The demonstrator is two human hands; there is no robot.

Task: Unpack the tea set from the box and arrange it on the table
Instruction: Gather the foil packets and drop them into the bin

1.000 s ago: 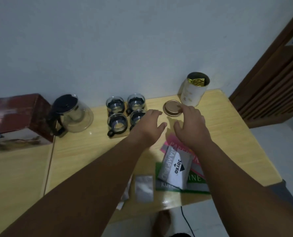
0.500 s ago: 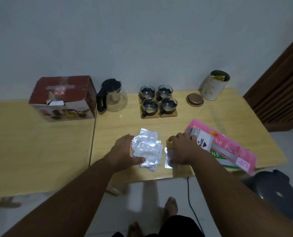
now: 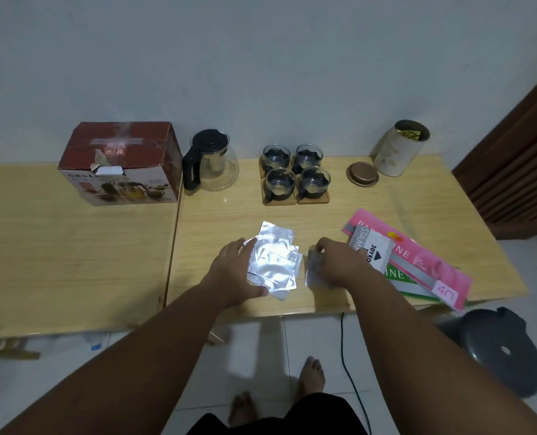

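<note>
A red tea-set box (image 3: pixel 119 161) stands closed on the left table. Beside it a glass teapot (image 3: pixel 212 163) with a black lid and handle sits at the back of the right table. Several glass cups (image 3: pixel 295 174) stand on wooden coasters in a square. Near the front edge lies a pile of silver foil packets (image 3: pixel 275 262). My left hand (image 3: pixel 234 271) rests on the pile's left side, fingers on the packets. My right hand (image 3: pixel 336 265) covers a single foil packet (image 3: pixel 312 273) to the right of the pile.
An open white tin (image 3: pixel 398 152) with gold lining stands at the back right, its copper lid (image 3: pixel 362 173) flat beside it. Pink and green paper packs (image 3: pixel 417 262) with a small stamp-pad box overhang the front right corner. A grey stool (image 3: pixel 505 350) and a cable are on the floor.
A second ago both hands reached near the cups and lid; they have since pulled back to the front edge and now lie on the foil packets. The view has widened.
</note>
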